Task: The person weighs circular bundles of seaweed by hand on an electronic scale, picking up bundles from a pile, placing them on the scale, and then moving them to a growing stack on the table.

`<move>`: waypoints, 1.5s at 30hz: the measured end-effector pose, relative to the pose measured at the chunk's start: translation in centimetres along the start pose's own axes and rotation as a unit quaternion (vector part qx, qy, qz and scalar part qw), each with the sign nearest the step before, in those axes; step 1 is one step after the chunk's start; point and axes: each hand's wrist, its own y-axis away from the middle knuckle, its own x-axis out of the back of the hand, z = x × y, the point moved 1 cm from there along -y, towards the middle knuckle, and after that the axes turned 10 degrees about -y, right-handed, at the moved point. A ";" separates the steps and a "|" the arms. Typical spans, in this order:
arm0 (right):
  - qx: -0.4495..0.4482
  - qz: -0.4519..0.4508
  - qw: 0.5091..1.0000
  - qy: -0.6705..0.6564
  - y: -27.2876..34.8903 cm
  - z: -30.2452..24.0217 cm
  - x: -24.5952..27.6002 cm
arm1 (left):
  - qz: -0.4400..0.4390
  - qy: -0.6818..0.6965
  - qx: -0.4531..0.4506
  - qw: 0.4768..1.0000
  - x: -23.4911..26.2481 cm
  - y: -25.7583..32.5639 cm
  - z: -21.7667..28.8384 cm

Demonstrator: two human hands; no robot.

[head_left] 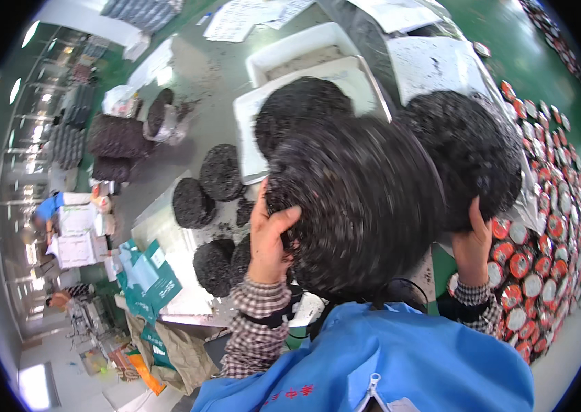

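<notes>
A large round black cake of dried, flaky material, looking like seaweed (366,206), is in front of me, blurred by motion. My left hand (270,240) grips its left edge, thumb across the face and fingers partly hidden. A second round black cake (465,151) overlaps its right side. My right hand (472,250) holds that second cake by its lower edge, thumb on the face; the other fingers are hidden behind. Just beyond, another black cake (304,110) lies in a white tray (252,161), partly covered by the large one.
Smaller black cakes (221,172) lie on the grey table (204,96), left of the tray. Dark bundles (118,137) sit farther left. A green bag (146,275) is at the near left edge. Many red and silver round lids (531,288) cover the right side. Papers (246,20) lie far off.
</notes>
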 end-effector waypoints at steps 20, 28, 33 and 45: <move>0.128 -0.158 0.977 0.062 -4.9 -2.6 -16.9 | 0.190 -0.325 -0.310 0.873 -2.6 0.2 1.4; 0.434 -0.338 0.697 0.460 -23.2 8.6 -28.6 | 0.103 -0.539 -0.350 0.759 1.5 0.8 -2.0; 0.392 -0.395 0.620 0.553 -29.5 11.4 -27.1 | 0.045 -0.602 -0.360 0.711 3.6 -2.6 -3.0; -0.120 -0.180 0.976 -0.031 -7.2 5.5 -11.1 | 0.142 -0.182 -0.152 0.961 -0.3 -5.3 -0.1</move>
